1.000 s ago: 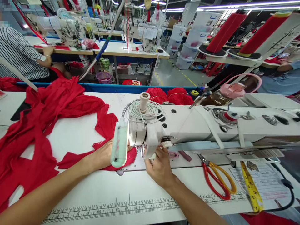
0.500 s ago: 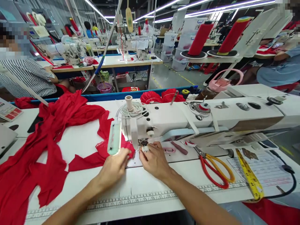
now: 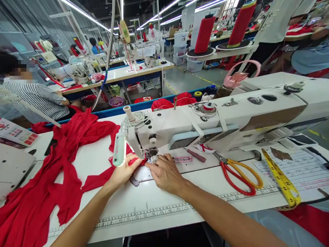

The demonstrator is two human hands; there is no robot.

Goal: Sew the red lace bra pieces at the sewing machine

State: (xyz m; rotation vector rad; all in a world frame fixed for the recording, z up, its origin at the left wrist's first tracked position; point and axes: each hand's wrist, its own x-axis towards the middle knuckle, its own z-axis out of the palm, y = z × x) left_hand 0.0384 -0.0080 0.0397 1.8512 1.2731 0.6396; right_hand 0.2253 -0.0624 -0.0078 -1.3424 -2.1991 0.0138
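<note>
Head view: my left hand (image 3: 123,171) pinches red cloth (image 3: 105,176), can't tell right hand (image 3: 167,174) grip; best guide cloth flat, unstretched.

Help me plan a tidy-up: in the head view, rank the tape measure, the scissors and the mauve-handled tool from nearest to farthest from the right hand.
From the right hand:
1. Mauve-handled tool, just to the right, beneath the machine arm.
2. Scissors, farther right, handles toward the front edge.
3. Tape measure, farthest right.
</note>
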